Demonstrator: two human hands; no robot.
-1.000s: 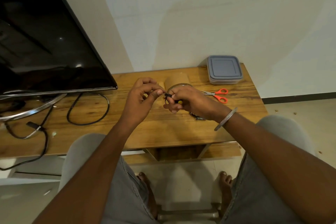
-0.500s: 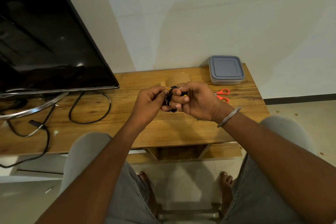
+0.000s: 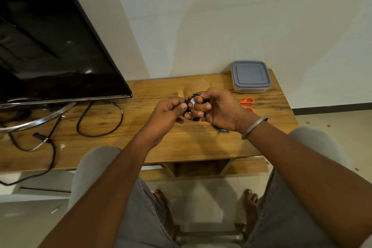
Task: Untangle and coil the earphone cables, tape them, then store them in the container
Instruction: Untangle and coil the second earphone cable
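Two hands meet above the wooden table (image 3: 112, 145), and we hold a small black earphone cable coil (image 3: 191, 105) between them. Our left hand (image 3: 167, 115) pinches the coil with thumb and fingertips, while our right hand (image 3: 219, 109) curls its fingers around the other side, a steel bangle (image 3: 254, 127) on its wrist. A roll of brown tape (image 3: 196, 87) sits on the table just behind the hands. Orange-handled scissors (image 3: 247, 103) lie to the right of the right hand, partly hidden by it. The grey-lidded container (image 3: 250, 75), closed, stands at the table's far right corner, beyond the scissors. More dark cable (image 3: 221, 130) rests on the table under the right wrist. To the left of the hands stands a television (image 3: 50, 46), with black power leads (image 3: 100, 119) looping below it.
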